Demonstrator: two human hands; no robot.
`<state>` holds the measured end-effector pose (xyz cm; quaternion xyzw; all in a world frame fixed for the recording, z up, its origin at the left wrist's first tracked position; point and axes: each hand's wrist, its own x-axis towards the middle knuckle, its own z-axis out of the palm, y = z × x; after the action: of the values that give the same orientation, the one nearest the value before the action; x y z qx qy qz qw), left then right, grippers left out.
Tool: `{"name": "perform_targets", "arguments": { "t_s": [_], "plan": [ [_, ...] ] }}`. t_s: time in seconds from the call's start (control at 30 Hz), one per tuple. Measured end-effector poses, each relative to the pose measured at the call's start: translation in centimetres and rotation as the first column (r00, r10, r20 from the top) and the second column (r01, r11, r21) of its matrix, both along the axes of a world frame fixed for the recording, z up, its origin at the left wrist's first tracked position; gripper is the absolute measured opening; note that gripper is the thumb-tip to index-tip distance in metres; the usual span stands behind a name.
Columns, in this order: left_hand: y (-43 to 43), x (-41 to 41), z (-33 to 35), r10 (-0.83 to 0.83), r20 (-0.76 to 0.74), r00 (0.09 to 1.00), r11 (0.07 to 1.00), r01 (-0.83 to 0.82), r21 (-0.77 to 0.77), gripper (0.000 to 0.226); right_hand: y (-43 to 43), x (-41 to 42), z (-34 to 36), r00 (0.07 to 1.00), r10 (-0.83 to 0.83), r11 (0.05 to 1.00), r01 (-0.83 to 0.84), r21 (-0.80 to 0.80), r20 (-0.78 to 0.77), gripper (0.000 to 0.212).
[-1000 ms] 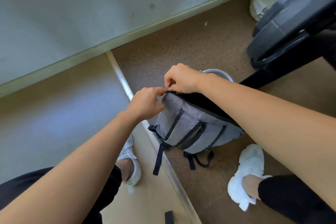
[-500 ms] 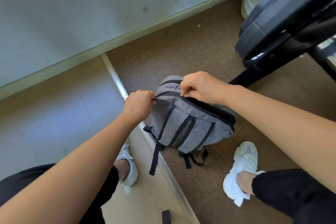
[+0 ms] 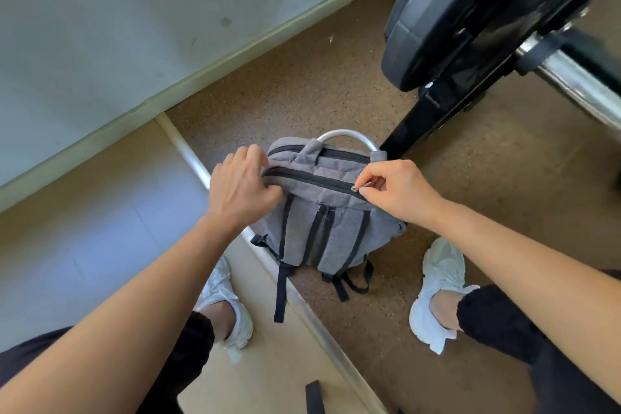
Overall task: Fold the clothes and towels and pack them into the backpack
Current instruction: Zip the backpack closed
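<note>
A grey backpack (image 3: pixel 331 228) with black straps stands upright on the brown floor between my feet. Its top zipper (image 3: pixel 309 180) runs closed from the left corner to the metal pull at the right. My right hand (image 3: pixel 398 193) pinches that zipper pull (image 3: pixel 361 187) at the bag's right end. My left hand (image 3: pixel 242 190) grips the bag's top left corner, fingers curled over the fabric. No clothes or towels are in view.
A black weight plate (image 3: pixel 470 10) on a chrome barbell (image 3: pixel 578 84) and its black stand loom at the upper right. A metal floor strip (image 3: pixel 316 319) runs diagonally under the bag. A wall and skirting lie to the left. My white shoes (image 3: pixel 437 292) flank the bag.
My right hand has pulled the zipper from the left end across to the right end, shutting the top opening. My left hand has stayed on the left corner.
</note>
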<state>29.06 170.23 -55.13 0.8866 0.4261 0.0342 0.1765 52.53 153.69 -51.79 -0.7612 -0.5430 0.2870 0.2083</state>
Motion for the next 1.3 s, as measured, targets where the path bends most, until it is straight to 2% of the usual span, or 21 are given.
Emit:
{"name": "perform_targets", "arguments": {
  "t_s": [0.07, 0.1, 0.17, 0.27, 0.33, 0.5, 0.63, 0.8, 0.97, 1.13, 1.23, 1.3],
  "plan": [
    [-1.0, 1.6, 1.0, -0.209, 0.142, 0.967, 0.977, 0.2, 0.078, 0.037, 0.0, -0.4, 0.0, 0.999, -0.045, 0.999, 0.045, 0.018, -0.011, 0.004],
    [-1.6, 2.5, 1.3, -0.309, 0.165, 0.937, 0.949, 0.292, 0.119, 0.04, 0.1, -0.5, 0.0, 0.998, -0.067, 0.998, 0.067, 0.023, -0.01, 0.005],
    [-2.7, 4.3, 1.4, -0.428, 0.154, 0.89, 0.901, 0.409, 0.145, 0.047, 0.1, -0.6, -0.1, 0.995, -0.103, 0.994, 0.103, 0.02, -0.008, 0.006],
    [-4.1, 5.8, 0.4, -0.517, 0.067, 0.854, 0.852, 0.505, 0.137, 0.051, 0.3, -0.8, -0.1, 0.989, -0.146, 0.989, 0.146, 0.01, -0.024, 0.007],
    [-4.5, 6.1, -0.3, -0.523, 0.017, 0.852, 0.846, 0.516, 0.131, 0.047, 0.4, -0.9, -0.1, 0.978, -0.195, 0.981, 0.195, -0.007, -0.073, 0.006],
    [-4.1, 6.2, -0.8, -0.452, 0.123, 0.883, 0.887, 0.431, 0.164, 0.013, -0.5, -1.2, -0.4, 0.933, -0.307, 0.951, 0.309, -0.017, -0.187, 0.007],
    [-3.9, 6.2, -0.8, -0.418, 0.125, 0.9, 0.907, 0.405, 0.119, 0.01, -3.0, -0.3, -1.2, 0.889, -0.426, 0.904, 0.426, -0.04, -0.171, 0.008],
    [-3.6, 6.2, -0.9, -0.419, 0.111, 0.901, 0.906, 0.408, 0.109, 0.008, -7.4, 2.8, -3.1, 0.778, -0.601, 0.799, 0.577, -0.168, -0.183, 0.011],
    [-3.4, 6.2, -1.1, -0.414, 0.089, 0.906, 0.907, 0.403, 0.123, 0.006, -9.6, 3.5, -6.2, 0.692, -0.687, 0.724, 0.628, -0.285, -0.219, 0.011],
    [-3.7, 6.5, -0.7, -0.436, 0.07, 0.897, 0.89, 0.418, 0.18, 0.011, -10.1, 2.5, -8.7, 0.552, -0.769, 0.639, 0.672, -0.374, -0.322, 0.013],
    [-5.0, 7.7, 0.5, -0.512, 0.064, 0.857, 0.846, 0.489, 0.212, 0.033, -10.4, 2.5, -8.9, 0.518, -0.76, 0.648, 0.655, -0.389, -0.392, 0.013],
    [-7.0, 9.2, 1.2, -0.63, 0.024, 0.777, 0.76, 0.609, 0.23, 0.049, -10.5, 2.8, -8.6, 0.538, -0.739, 0.672, 0.625, -0.397, -0.405, 0.014]
  ]
}}
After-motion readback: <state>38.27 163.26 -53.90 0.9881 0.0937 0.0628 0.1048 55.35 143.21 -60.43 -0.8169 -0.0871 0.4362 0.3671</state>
